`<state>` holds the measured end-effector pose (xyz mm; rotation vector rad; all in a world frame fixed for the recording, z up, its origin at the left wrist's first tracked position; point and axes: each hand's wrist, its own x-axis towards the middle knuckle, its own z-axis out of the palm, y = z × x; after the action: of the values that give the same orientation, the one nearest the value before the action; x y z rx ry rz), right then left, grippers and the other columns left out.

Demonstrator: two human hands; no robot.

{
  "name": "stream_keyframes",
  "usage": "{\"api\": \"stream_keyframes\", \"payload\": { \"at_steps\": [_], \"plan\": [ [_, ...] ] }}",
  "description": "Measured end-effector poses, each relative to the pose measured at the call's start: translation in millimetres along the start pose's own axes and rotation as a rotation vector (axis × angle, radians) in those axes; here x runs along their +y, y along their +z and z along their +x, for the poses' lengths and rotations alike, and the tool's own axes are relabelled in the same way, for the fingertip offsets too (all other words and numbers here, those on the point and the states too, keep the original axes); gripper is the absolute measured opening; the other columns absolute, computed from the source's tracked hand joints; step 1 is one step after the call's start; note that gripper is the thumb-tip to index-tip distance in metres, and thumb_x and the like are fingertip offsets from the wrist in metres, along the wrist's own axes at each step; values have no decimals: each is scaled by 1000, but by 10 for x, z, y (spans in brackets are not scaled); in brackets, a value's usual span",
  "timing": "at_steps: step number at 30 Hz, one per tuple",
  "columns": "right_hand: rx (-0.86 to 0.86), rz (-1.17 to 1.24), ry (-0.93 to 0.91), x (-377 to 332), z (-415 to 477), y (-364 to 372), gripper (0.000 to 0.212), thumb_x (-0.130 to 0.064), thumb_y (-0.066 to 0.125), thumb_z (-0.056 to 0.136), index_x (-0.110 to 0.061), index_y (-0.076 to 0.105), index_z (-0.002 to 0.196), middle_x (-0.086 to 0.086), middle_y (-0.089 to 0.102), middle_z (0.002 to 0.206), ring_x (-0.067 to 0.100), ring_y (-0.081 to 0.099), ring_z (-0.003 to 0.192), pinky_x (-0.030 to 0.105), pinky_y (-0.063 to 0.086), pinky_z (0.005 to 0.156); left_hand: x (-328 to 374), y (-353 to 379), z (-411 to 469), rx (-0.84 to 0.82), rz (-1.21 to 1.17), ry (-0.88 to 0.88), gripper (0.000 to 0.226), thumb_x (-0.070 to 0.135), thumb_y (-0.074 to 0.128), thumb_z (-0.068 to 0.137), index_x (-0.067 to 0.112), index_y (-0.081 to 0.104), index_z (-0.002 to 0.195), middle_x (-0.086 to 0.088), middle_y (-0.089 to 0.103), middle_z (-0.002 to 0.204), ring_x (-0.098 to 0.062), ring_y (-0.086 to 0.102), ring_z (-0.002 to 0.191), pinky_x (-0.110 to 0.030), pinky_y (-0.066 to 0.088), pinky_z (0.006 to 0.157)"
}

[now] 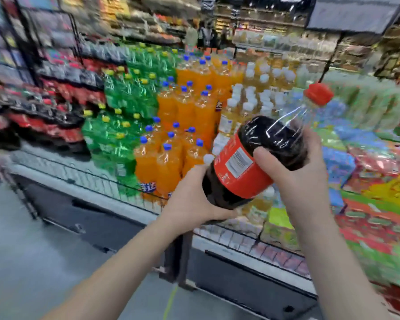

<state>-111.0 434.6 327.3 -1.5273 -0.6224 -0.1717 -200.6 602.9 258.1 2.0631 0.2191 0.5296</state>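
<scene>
We hold a big cola bottle (256,158) in both hands at the centre right of the frame, in front of the drink shelves. It lies tilted, its red cap (318,94) pointing to the upper right and its base down toward the lower left. Our left hand (194,199) cups the base from below, fingers curled around the dark bottom end. Our right hand (296,167) grips the upper body just above the red label (238,167), thumb pressed across the front. The label's barcode faces us.

Behind the bottle, in the middle of the frame, stand rows of orange soda bottles (171,144) with blue caps, and left of them green bottles (120,116) with yellow caps. Dark cola packs (44,112) fill the left side. Pale yellow bottles (252,98) with white caps sit just above our bottle. Everything toward the right edge is badly blurred.
</scene>
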Motion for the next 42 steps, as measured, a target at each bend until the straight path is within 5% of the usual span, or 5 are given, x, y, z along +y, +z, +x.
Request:
{"api": "stream_keyframes", "payload": {
  "at_steps": [15, 21, 26, 31, 42],
  "plan": [
    [-407, 248, -21, -366, -158, 3227, 99, -59, 85, 56, -34, 52, 146, -17, 64, 137, -8, 65, 116, 13, 54, 88, -1243, -2682, -749, 441, 176, -228, 69, 32, 103, 53, 31, 61, 108, 13, 71, 100, 3, 67, 91, -22, 53, 69],
    [-586, 340, -5, -366, -139, 4354, 71, -37, 87, 69, -42, 56, 133, -32, 70, 116, -10, 66, 111, 11, 54, 85, -1677, -3440, -925, 602, 200, -349, 86, 34, 104, 52, 35, 57, 124, 23, 65, 113, 12, 62, 104, -29, 59, 91],
    [-696, 432, -9, -296, -33, 5270, 92, -40, 92, 59, -32, 54, 142, -22, 68, 128, -9, 66, 114, 9, 53, 89, -2083, -4059, -846, 703, 226, -428, 79, 28, 105, 52, 46, 56, 111, 32, 64, 109, 10, 64, 103, -32, 60, 89],
    [-782, 473, -9, -238, 174, 6186, 90, -42, 94, 57, -41, 54, 137, -21, 68, 130, -3, 66, 119, 33, 56, 102, -2524, -4712, -627, 776, 217, -460, 83, 26, 105, 52, 48, 54, 113, 20, 68, 116, 3, 67, 108, -31, 60, 91],
    [-893, 462, -47, -232, 563, 7864, 83, -35, 95, 66, -44, 52, 135, -22, 68, 125, -6, 68, 108, 16, 55, 81, -3415, -5960, -152, 886, 168, -536, 98, 26, 104, 48, 35, 55, 133, 16, 69, 119, -1, 69, 108, -41, 63, 91]
  ]
}}
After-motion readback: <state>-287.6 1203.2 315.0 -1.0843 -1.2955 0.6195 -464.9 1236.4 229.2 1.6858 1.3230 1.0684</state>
